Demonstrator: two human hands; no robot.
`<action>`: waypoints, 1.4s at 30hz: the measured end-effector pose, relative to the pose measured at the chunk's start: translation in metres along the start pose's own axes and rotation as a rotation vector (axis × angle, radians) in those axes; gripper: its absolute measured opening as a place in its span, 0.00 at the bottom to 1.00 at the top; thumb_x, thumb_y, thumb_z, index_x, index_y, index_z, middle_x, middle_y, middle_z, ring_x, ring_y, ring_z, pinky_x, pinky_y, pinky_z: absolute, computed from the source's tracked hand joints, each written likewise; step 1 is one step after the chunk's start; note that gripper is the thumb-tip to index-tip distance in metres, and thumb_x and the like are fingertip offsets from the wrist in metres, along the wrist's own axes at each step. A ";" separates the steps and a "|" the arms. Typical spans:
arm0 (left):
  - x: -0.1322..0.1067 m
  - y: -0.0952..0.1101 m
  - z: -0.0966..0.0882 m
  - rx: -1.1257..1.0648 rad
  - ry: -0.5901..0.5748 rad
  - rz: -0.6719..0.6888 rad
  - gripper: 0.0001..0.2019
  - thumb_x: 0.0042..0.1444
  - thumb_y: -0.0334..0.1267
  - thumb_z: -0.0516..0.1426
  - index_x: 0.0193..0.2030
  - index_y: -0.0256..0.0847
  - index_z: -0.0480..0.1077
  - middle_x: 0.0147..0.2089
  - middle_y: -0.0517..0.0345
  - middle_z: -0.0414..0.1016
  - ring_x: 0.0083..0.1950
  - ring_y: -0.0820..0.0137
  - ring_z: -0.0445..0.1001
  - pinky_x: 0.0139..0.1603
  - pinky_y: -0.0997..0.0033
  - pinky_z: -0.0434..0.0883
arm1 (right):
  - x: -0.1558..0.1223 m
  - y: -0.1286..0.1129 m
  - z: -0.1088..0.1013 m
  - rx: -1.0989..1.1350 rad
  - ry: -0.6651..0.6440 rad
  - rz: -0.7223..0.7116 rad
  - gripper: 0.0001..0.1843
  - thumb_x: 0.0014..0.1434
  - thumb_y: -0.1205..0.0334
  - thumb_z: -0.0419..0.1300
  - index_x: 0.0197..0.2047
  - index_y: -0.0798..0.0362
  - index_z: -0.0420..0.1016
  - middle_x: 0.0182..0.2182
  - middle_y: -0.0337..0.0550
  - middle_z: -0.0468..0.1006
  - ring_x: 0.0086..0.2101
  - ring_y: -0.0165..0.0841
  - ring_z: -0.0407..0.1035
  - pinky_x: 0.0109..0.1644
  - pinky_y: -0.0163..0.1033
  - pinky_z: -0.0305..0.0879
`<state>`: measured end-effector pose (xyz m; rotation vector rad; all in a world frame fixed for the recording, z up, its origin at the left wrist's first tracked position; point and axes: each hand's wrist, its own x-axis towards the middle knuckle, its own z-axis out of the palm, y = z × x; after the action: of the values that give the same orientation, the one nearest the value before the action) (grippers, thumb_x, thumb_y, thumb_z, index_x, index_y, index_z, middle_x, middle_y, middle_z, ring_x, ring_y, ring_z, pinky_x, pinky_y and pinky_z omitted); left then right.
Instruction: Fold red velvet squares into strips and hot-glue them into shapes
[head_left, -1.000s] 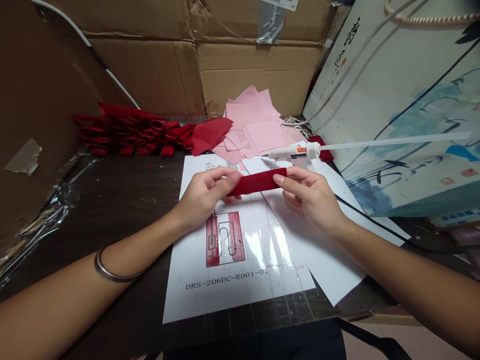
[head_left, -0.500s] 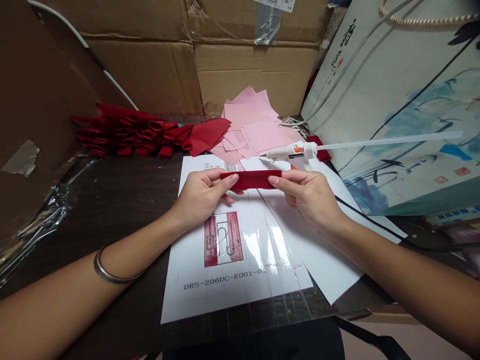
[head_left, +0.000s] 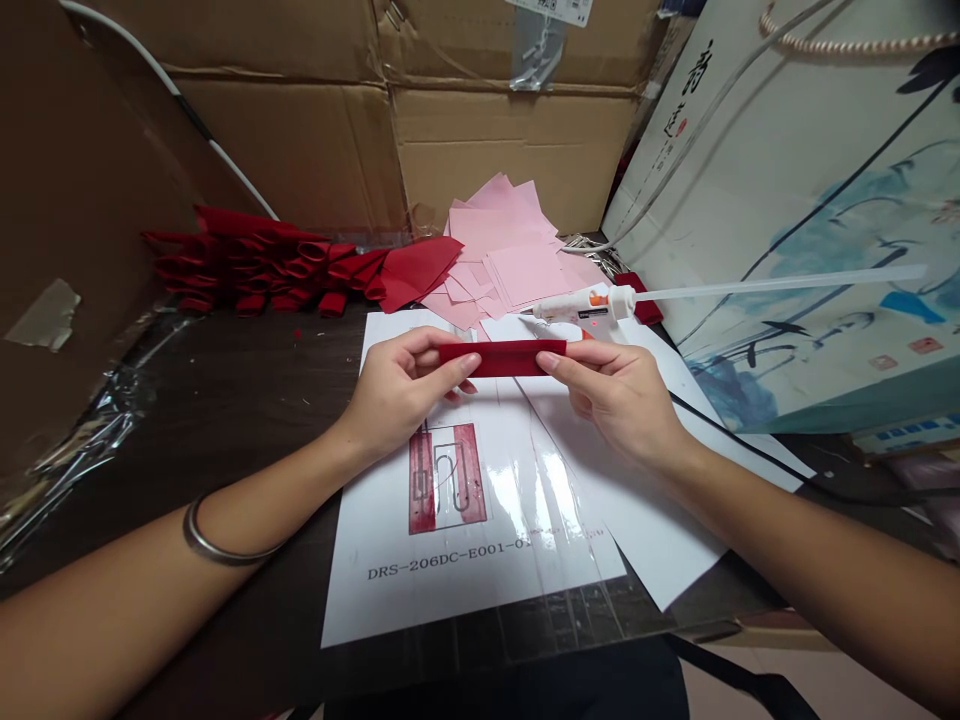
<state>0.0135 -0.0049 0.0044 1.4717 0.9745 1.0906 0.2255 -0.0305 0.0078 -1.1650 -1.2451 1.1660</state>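
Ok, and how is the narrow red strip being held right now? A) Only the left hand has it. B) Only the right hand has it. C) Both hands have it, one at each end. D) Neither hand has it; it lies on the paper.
C: the left hand pinches one end of the narrow red strip and the right hand pinches the other, above the white printed sheet.

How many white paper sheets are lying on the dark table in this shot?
2: a printed sheet with a red drawing at centre, and a second sheet beside it on the right. More may be hidden beneath them.
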 end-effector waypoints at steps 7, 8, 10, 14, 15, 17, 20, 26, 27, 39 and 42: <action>0.001 0.000 0.001 -0.003 0.098 0.003 0.12 0.60 0.45 0.58 0.34 0.37 0.73 0.30 0.56 0.78 0.28 0.70 0.78 0.28 0.73 0.76 | -0.001 0.001 0.001 -0.051 -0.028 -0.024 0.06 0.55 0.57 0.68 0.30 0.49 0.82 0.21 0.37 0.69 0.24 0.28 0.60 0.25 0.36 0.53; 0.001 -0.001 0.000 -0.006 0.125 0.006 0.14 0.61 0.46 0.56 0.32 0.38 0.73 0.29 0.56 0.78 0.28 0.70 0.78 0.28 0.73 0.76 | -0.001 0.001 0.001 -0.050 -0.025 -0.023 0.07 0.54 0.56 0.68 0.30 0.49 0.82 0.22 0.38 0.69 0.24 0.28 0.60 0.25 0.36 0.53; 0.002 -0.002 -0.001 0.001 0.175 0.024 0.16 0.63 0.47 0.53 0.31 0.38 0.72 0.29 0.55 0.78 0.27 0.71 0.77 0.28 0.73 0.75 | -0.001 0.002 0.000 -0.039 -0.014 -0.012 0.07 0.54 0.56 0.68 0.29 0.50 0.81 0.22 0.38 0.70 0.24 0.29 0.61 0.25 0.37 0.54; 0.003 -0.003 -0.001 -0.029 0.171 0.044 0.13 0.62 0.46 0.55 0.47 0.42 0.71 0.34 0.58 0.79 0.26 0.73 0.76 0.28 0.73 0.75 | 0.000 0.003 0.000 -0.021 0.005 -0.006 0.08 0.54 0.56 0.68 0.29 0.51 0.80 0.23 0.39 0.71 0.27 0.30 0.64 0.25 0.37 0.56; 0.002 -0.002 -0.001 -0.043 0.138 0.035 0.14 0.62 0.46 0.55 0.49 0.42 0.71 0.35 0.57 0.79 0.27 0.72 0.76 0.28 0.72 0.76 | 0.000 0.003 0.000 -0.016 0.005 -0.008 0.07 0.54 0.56 0.68 0.29 0.51 0.80 0.23 0.39 0.71 0.27 0.31 0.65 0.26 0.37 0.57; 0.002 -0.001 0.000 -0.032 0.059 0.011 0.15 0.60 0.48 0.58 0.47 0.40 0.73 0.35 0.56 0.80 0.29 0.70 0.78 0.29 0.72 0.76 | 0.000 0.003 0.000 -0.007 -0.001 -0.011 0.07 0.54 0.57 0.68 0.29 0.51 0.80 0.23 0.38 0.71 0.28 0.31 0.66 0.27 0.37 0.58; 0.001 0.001 0.001 0.037 0.045 -0.019 0.12 0.52 0.44 0.65 0.37 0.36 0.76 0.31 0.56 0.79 0.29 0.70 0.78 0.30 0.74 0.75 | 0.000 0.004 0.001 -0.025 -0.013 -0.010 0.07 0.55 0.57 0.68 0.31 0.51 0.81 0.22 0.38 0.71 0.29 0.31 0.67 0.29 0.37 0.59; 0.001 0.000 0.005 0.059 0.134 -0.038 0.10 0.49 0.42 0.67 0.33 0.37 0.78 0.30 0.58 0.80 0.30 0.71 0.77 0.32 0.74 0.76 | 0.001 0.006 -0.001 -0.120 -0.005 0.019 0.07 0.56 0.57 0.66 0.32 0.52 0.81 0.22 0.39 0.71 0.30 0.34 0.68 0.28 0.38 0.57; 0.001 0.000 0.005 0.064 0.130 -0.037 0.10 0.50 0.43 0.67 0.34 0.38 0.79 0.30 0.57 0.80 0.30 0.70 0.78 0.31 0.74 0.76 | 0.002 0.005 -0.001 -0.120 -0.005 0.022 0.08 0.55 0.57 0.66 0.30 0.52 0.81 0.22 0.39 0.71 0.30 0.34 0.68 0.28 0.38 0.57; -0.001 -0.003 0.001 0.320 0.164 0.196 0.13 0.60 0.44 0.60 0.47 0.39 0.76 0.46 0.52 0.80 0.46 0.65 0.78 0.49 0.68 0.75 | 0.000 0.000 -0.002 -0.124 -0.037 0.006 0.06 0.56 0.58 0.67 0.32 0.51 0.82 0.17 0.34 0.65 0.23 0.28 0.61 0.27 0.37 0.55; -0.002 -0.002 -0.001 0.651 0.083 0.514 0.22 0.56 0.44 0.63 0.57 0.42 0.71 0.59 0.50 0.74 0.61 0.59 0.69 0.64 0.57 0.65 | 0.000 0.000 -0.002 -0.146 -0.082 0.003 0.06 0.57 0.59 0.66 0.34 0.52 0.82 0.21 0.36 0.72 0.25 0.28 0.63 0.30 0.38 0.57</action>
<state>0.0115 -0.0062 0.0023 2.3136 1.0984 1.2627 0.2276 -0.0308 0.0080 -1.2362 -1.4113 1.1501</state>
